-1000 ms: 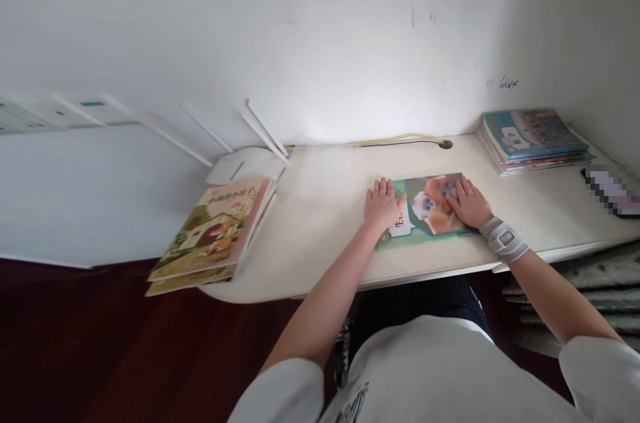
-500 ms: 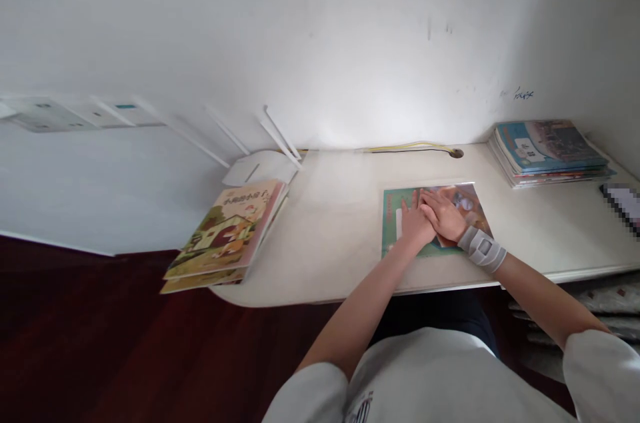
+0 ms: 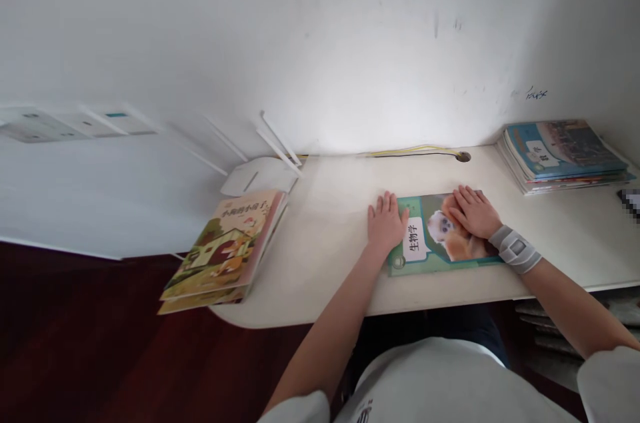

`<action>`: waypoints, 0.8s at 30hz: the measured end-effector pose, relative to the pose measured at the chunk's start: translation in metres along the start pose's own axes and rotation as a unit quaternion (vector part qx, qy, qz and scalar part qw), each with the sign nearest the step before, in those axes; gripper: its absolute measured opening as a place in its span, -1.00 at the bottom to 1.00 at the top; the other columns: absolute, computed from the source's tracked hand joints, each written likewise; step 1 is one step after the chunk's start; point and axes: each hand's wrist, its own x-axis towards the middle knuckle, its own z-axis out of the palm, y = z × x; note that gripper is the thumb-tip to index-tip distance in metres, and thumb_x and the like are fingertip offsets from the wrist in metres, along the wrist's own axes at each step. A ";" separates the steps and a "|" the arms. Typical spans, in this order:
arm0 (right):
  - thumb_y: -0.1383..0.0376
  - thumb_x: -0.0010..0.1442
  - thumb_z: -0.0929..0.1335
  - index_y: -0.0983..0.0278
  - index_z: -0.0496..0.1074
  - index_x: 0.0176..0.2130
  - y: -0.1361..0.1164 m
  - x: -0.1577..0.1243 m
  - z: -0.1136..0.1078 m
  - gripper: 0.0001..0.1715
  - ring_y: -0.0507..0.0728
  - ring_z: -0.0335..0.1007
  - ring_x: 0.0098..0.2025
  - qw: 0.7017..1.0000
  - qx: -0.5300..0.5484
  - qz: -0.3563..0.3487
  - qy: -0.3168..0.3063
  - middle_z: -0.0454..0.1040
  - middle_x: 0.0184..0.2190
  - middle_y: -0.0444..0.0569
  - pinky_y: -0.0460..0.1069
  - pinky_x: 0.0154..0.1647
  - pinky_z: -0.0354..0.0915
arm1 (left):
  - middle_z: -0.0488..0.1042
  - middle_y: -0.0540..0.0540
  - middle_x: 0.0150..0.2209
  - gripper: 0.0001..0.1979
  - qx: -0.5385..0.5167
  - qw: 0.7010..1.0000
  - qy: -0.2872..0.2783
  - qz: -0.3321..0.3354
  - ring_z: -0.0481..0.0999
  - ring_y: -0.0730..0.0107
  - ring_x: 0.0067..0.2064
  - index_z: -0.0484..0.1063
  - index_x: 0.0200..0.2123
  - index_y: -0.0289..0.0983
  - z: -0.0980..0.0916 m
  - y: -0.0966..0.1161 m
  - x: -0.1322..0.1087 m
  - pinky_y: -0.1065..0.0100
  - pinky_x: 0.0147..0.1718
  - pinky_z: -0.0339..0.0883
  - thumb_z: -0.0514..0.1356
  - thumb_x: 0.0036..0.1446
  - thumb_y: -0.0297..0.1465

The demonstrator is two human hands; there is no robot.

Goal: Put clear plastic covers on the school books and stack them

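now the green biology book lies flat on the desk, under the right hand and touching the left hand at its left edge. its long axis runs left to right, white label at the left end. both hands are open, not gripping, and now spread apart, no longer stacked together.

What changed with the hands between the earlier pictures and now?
Half a second ago the hands lay together, the right over the left, on the middle of the biology textbook. Now they have moved apart: the left hand slid left to the cover's left edge, the right hand right onto its upper right corner. Both stay flat and open, gripping nothing. The textbook and the stack of books stayed put.
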 end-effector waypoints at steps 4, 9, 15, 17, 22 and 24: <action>0.04 0.30 0.07 0.44 0.13 0.23 0.010 0.002 0.005 -0.30 0.24 -0.03 0.30 0.999 0.009 0.050 0.010 0.10 0.27 0.16 0.15 0.25 -0.04 | 0.01 -0.43 0.28 -0.28 -0.019 0.998 0.049 -0.040 -0.06 0.04 0.33 0.00 0.24 -0.60 0.003 -0.009 -0.003 0.11 0.25 -0.17 -0.19 0.24 -0.10; 0.06 0.29 0.08 0.49 0.14 0.22 0.021 0.002 0.010 -0.29 0.26 -0.07 0.31 0.997 0.019 0.080 0.007 0.11 0.26 0.20 0.13 0.23 0.00 | 0.10 -0.42 0.25 -0.44 -0.176 0.979 0.097 -0.045 -0.04 0.02 0.32 0.22 0.13 -0.52 0.005 -0.012 0.000 0.11 0.25 -0.18 0.01 0.18 -0.24; 0.13 0.31 0.08 0.43 0.17 0.20 0.012 0.005 0.005 -0.39 0.29 -0.04 0.29 0.997 -0.027 0.056 0.047 0.11 0.26 0.21 0.30 0.23 -0.12 | 0.46 -0.23 -0.04 -0.59 -0.370 0.914 0.150 -0.068 0.42 0.23 0.03 0.32 0.04 -0.32 -0.008 -0.014 0.011 0.23 0.02 0.26 0.03 0.16 -0.27; 0.20 0.31 0.09 0.42 0.19 0.18 0.008 0.008 0.000 -0.44 0.27 -0.01 0.28 0.997 -0.033 -0.003 0.070 0.16 0.24 0.21 0.30 0.24 -0.18 | 0.51 -0.12 -0.24 -0.48 -0.435 0.889 0.130 -0.068 0.51 0.33 -0.22 0.19 0.15 -0.31 -0.013 -0.015 0.017 0.32 -0.20 0.36 0.08 0.13 -0.29; 0.21 0.32 0.11 0.35 0.27 0.11 0.006 0.021 -0.008 -0.52 0.17 0.27 0.10 0.995 0.027 -0.068 0.069 0.39 0.06 0.16 0.21 0.23 -0.12 | 0.35 0.08 -0.52 -0.51 -0.578 0.815 0.029 -0.026 0.39 0.45 -0.45 0.42 -0.03 -0.27 -0.026 -0.023 0.033 0.41 -0.40 0.28 0.25 -0.11 -0.37; 0.20 0.32 0.11 0.33 0.31 0.07 0.007 0.025 -0.013 -0.55 0.16 0.33 0.03 0.994 0.048 -0.072 0.073 0.45 -0.02 0.13 0.18 0.21 -0.07 | 0.37 0.06 -0.53 -0.65 -0.585 0.811 0.013 -0.026 0.39 0.45 -0.45 0.52 -0.23 -0.28 -0.029 -0.028 0.037 0.40 -0.40 0.27 0.29 -0.18 -0.36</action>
